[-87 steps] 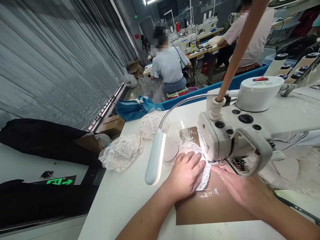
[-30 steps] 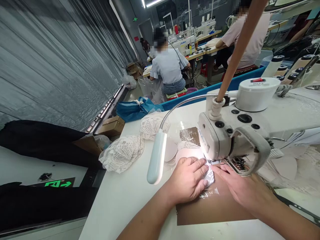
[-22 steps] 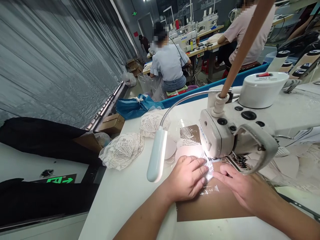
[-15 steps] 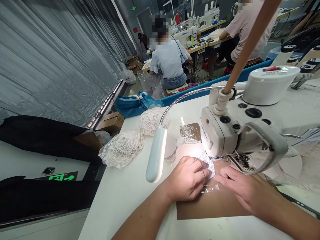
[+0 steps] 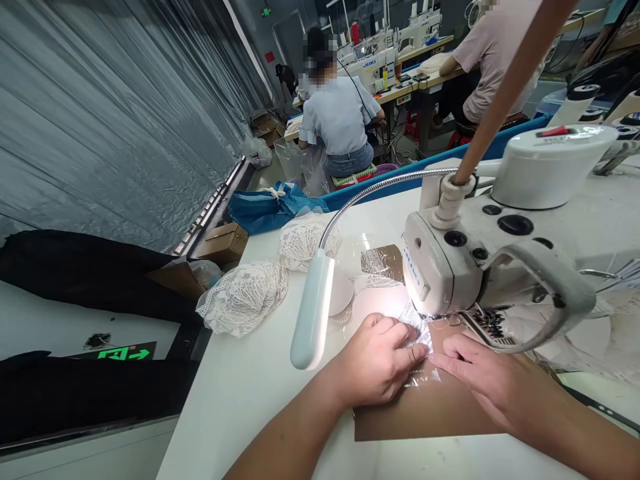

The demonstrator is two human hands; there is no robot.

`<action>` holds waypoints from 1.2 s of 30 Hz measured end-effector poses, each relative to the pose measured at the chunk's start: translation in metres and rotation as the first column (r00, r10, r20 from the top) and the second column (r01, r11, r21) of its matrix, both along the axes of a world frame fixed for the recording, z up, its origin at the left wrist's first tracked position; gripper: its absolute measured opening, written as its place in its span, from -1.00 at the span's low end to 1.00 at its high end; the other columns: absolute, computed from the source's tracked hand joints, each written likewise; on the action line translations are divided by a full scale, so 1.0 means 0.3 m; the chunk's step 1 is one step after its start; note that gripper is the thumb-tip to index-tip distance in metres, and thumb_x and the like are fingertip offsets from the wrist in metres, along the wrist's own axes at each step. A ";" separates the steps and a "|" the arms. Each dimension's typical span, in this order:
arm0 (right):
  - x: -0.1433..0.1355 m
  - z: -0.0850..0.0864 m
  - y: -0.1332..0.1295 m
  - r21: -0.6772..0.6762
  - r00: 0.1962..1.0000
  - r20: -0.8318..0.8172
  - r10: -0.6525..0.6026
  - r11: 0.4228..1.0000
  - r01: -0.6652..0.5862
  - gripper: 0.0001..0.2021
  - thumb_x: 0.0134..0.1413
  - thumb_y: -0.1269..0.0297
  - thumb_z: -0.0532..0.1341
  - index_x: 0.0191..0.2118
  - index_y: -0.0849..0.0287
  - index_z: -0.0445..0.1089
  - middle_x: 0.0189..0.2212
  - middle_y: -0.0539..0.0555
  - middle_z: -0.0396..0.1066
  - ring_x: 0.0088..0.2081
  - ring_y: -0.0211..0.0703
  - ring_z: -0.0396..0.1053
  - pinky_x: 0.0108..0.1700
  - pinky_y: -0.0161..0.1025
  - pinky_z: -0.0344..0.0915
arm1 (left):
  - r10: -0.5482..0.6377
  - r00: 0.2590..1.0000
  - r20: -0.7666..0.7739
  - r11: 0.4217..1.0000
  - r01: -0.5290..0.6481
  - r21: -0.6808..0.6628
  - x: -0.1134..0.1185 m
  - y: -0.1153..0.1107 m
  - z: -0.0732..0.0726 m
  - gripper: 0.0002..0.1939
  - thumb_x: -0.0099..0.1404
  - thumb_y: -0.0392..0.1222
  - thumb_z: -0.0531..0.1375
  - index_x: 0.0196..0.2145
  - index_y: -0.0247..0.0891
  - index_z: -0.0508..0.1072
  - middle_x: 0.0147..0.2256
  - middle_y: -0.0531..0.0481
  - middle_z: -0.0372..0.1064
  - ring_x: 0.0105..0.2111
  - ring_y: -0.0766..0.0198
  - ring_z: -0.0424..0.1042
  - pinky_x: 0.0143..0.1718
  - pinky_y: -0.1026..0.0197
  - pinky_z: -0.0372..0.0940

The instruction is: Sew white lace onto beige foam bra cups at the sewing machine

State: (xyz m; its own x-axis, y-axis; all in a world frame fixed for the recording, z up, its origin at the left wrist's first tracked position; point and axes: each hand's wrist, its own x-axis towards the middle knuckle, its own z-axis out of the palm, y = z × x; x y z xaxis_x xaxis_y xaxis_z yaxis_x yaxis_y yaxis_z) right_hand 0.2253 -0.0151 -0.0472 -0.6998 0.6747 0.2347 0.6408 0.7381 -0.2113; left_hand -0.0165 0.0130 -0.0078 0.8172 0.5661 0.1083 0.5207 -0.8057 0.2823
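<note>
My left hand (image 5: 381, 363) is closed, with thumb and fingers pressed onto a piece of white lace (image 5: 423, 331) just in front of the sewing machine (image 5: 443, 267). Opposite it, my right hand (image 5: 483, 373) has curled fingers, and its index fingertip and thumb meet the right edge of the same lace. Both hands rest over a brown sheet (image 5: 420, 420) on the tabletop. A pale pink, smooth cup-shaped piece (image 5: 377, 303) lies beyond my left knuckles. The needle area is partly hidden by the machine head.
A lamp (image 5: 313, 313) on a bendable metal neck hangs left of my hands. Lace cups (image 5: 245, 297) lie stacked at the table's left edge, near a blue cloth bundle (image 5: 275, 208). A brown pole (image 5: 515, 93) rises by the machine. Two people sit at machines beyond.
My left thumb has slid forward along the lace, toward my right fingertips. My right hand has barely moved. The view has shifted slightly, with the machine appearing a little farther right.
</note>
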 end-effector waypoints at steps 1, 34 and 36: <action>0.001 0.002 0.001 -0.001 1.000 -0.010 0.004 1.000 -0.004 -0.50 0.03 0.60 -0.06 0.03 0.08 0.33 -0.44 0.03 0.40 -0.50 -0.18 0.27 -0.33 -0.18 0.16 | 0.000 1.000 -0.007 1.000 0.000 0.001 0.001 -0.001 0.001 -0.66 0.38 -0.23 0.02 0.07 -0.23 0.36 -0.10 -0.14 0.35 -0.21 0.15 0.26 -0.12 0.07 0.16; -0.044 0.025 0.025 0.294 0.989 -0.015 -0.148 0.945 0.146 -0.54 -0.13 0.61 0.03 -0.12 0.13 0.45 -0.33 0.09 0.46 -0.33 -0.05 0.35 -0.17 -0.09 0.20 | 0.076 0.996 -0.038 0.993 -0.072 0.090 0.019 0.019 -0.018 -0.60 0.39 -0.21 0.01 0.13 -0.33 0.31 0.14 -0.16 0.30 -0.13 0.06 0.29 -0.17 0.06 0.19; -0.048 0.031 0.033 0.355 0.987 0.019 -0.159 0.924 0.142 -0.53 -0.13 0.60 0.05 -0.09 0.14 0.46 -0.29 0.11 0.48 -0.25 0.04 0.37 -0.14 -0.04 0.21 | 0.079 0.997 -0.027 0.993 -0.076 0.091 0.017 0.024 -0.019 -0.62 0.39 -0.24 0.00 0.12 -0.31 0.32 0.14 -0.14 0.31 -0.13 0.08 0.29 -0.16 0.06 0.18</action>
State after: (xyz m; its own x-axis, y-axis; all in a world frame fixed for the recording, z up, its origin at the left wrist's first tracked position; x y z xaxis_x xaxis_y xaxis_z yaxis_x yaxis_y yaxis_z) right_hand 0.2110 -0.0052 -0.0379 -0.6123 0.6529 0.4458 0.7529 0.6536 0.0768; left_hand -0.0114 0.0201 -0.0134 0.7750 0.6169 0.1372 0.5898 -0.7840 0.1938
